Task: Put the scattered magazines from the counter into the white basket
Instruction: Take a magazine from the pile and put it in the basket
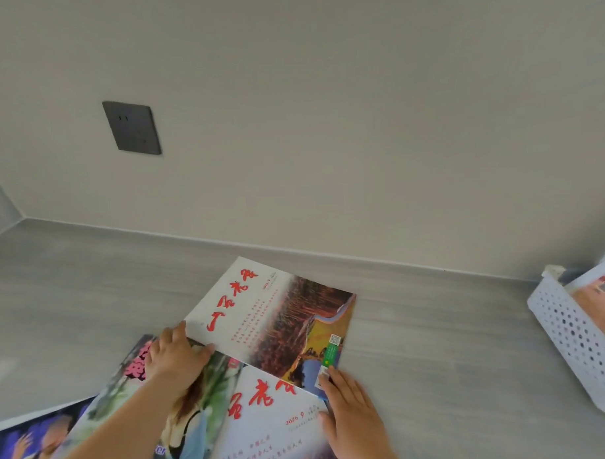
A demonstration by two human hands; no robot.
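Both arms reach forward. The left hand (177, 354) curls over the title-end corner of the top magazine (270, 316), grasping it. The right hand (352, 413) lies with straight fingers against the opposite near corner, gripping nothing. The magazine rests flat on other magazines (184, 422), well left of the white basket (569, 336). Its long axis points toward the basket, title end away.

seemingly "2026 9" on lower magazine (279, 430)
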